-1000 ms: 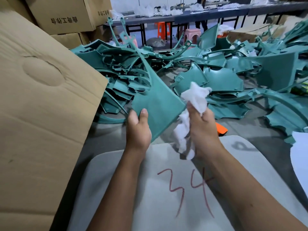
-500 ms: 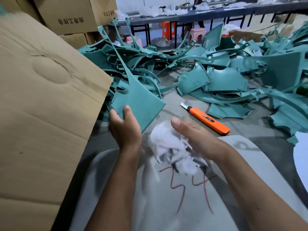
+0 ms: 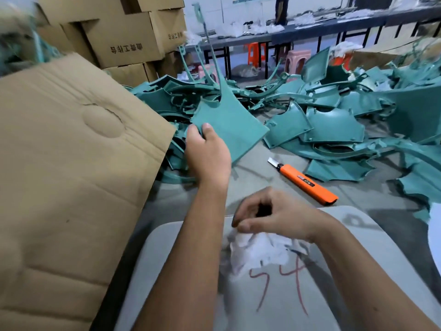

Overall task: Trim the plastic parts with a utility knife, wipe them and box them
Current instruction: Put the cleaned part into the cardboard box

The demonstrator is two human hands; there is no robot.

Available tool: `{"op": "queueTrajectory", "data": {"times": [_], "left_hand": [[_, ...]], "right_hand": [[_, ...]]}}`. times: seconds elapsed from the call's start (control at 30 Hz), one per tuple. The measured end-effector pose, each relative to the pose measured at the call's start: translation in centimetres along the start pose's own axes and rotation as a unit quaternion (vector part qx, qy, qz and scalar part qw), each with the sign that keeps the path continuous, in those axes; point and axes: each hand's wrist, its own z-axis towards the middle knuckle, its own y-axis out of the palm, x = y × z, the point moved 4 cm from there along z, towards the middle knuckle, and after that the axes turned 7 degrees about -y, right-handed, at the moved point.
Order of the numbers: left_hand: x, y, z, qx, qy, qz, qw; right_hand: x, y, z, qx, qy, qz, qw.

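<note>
My left hand point(image 3: 207, 151) grips a flat teal plastic part point(image 3: 229, 120) by its lower corner and holds it upright beside the big cardboard box flap point(image 3: 71, 163). My right hand point(image 3: 274, 216) is low over the grey board point(image 3: 358, 271), its thumb and fingertips curled together at the top edge of a crumpled white cloth point(image 3: 260, 252) that lies on the board. The orange utility knife point(image 3: 307, 185) lies with its blade out on the table, just past the right hand, and nothing touches it.
A pile of teal plastic parts point(image 3: 334, 115) covers the table ahead and to the right. Stacked cardboard boxes point(image 3: 124, 39) stand at the back left. Long dark tables point(image 3: 310, 27) and plastic stools point(image 3: 298, 58) stand beyond. The board bears red numerals.
My right hand took the cloth off the part and brought it down onto the board, which uncovered the knife. My left hand carried the part leftward towards the box flap.
</note>
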Motion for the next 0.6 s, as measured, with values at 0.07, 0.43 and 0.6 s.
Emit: {"op": "queueTrajectory", "data": {"times": [0.07,0.43,0.6], "left_hand": [[2.0,1.0,0.2,-0.021,-0.005,0.037,0.999],[10.7,-3.0,1.0,-0.186,0.114,0.276,0.936],[15.8,-12.7,2.7,-0.061,0.089,0.22,0.97]], "right_hand": [[0.0,-2.4,-0.1,0.221,-0.04,0.072,0.972],[-6.2,-4.7,3.8,0.387,-0.089,0.282,0.874],[-16.4,-2.5,10.8,0.412,-0.132,0.243,0.868]]}}
